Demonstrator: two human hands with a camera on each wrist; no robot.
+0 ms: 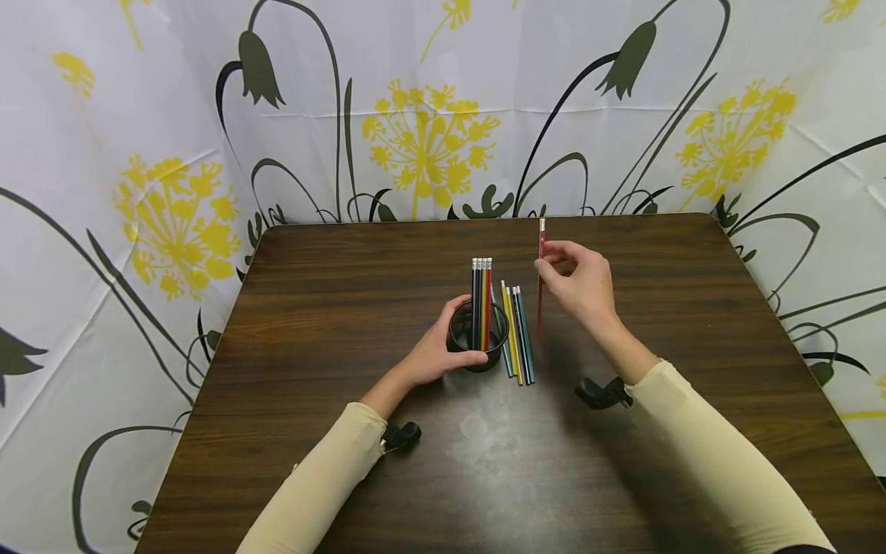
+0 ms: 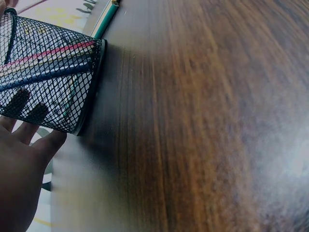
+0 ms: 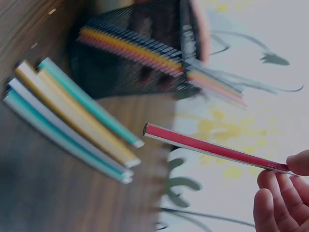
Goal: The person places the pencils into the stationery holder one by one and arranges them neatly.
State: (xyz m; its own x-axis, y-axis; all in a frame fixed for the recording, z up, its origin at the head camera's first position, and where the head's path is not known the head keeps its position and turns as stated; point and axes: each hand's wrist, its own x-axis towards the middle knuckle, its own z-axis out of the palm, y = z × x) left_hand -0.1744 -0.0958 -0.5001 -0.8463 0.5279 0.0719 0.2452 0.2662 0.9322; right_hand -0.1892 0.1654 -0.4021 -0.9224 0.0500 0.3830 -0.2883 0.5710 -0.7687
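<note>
A black mesh pencil cup [image 1: 476, 362] stands on the table, with several pencils [image 1: 481, 300] upright in it, dark, yellow and red. My left hand [image 1: 438, 350] is curled round the cup from its left side; in the left wrist view the fingers [image 2: 50, 143] touch the mesh. To the right of the cup, my right hand [image 1: 577, 281] pinches a red pencil [image 3: 207, 148] near its eraser end. This pencil hangs upright above the table, apart from the cup. Several loose pencils [image 1: 521, 338], yellow, teal and dark, lie between the cup and the right hand.
The dark wood table [image 1: 332, 308] carries all of these things. Behind it hangs a white cloth [image 1: 554, 46] printed with yellow and grey flowers. Black wrist devices [image 1: 602, 394] sit at both cuffs, low over the tabletop.
</note>
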